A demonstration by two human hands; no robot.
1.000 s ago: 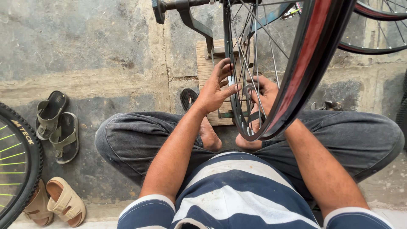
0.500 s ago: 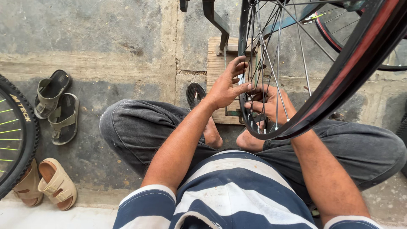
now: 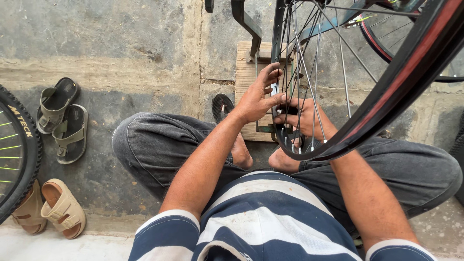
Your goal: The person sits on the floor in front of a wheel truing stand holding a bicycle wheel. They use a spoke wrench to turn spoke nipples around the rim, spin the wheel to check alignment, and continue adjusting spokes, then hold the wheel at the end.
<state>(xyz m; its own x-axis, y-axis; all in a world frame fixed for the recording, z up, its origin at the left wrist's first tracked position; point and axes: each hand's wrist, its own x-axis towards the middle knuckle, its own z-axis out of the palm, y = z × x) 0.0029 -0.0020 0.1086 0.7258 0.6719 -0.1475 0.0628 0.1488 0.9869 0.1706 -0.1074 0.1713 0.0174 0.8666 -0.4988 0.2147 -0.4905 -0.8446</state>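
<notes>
I sit cross-legged on a concrete floor with a bicycle wheel (image 3: pixel 386 92) upright in a dark metal stand (image 3: pixel 246 24) in front of me. The wheel has a black rim with a red stripe and thin silver spokes. My left hand (image 3: pixel 258 96) pinches the rim's near edge, fingers spread over the spokes. My right hand (image 3: pixel 302 116) reaches through the spokes on the far side and grips something small and dark at the rim; I cannot make out what it is. A wooden board (image 3: pixel 251 87) lies under the stand.
Dark sandals (image 3: pixel 63 121) and tan sandals (image 3: pixel 50 208) lie on the floor at left, beside a knobby black tyre (image 3: pixel 21 145) at the left edge. A black slipper (image 3: pixel 222 107) lies by my left knee. Another wheel (image 3: pixel 411 48) shows at top right.
My view has shifted left and down, so the wheel sits further right in frame. Both hands stay at the same spot on the rim; my left fingers have opened out slightly.
</notes>
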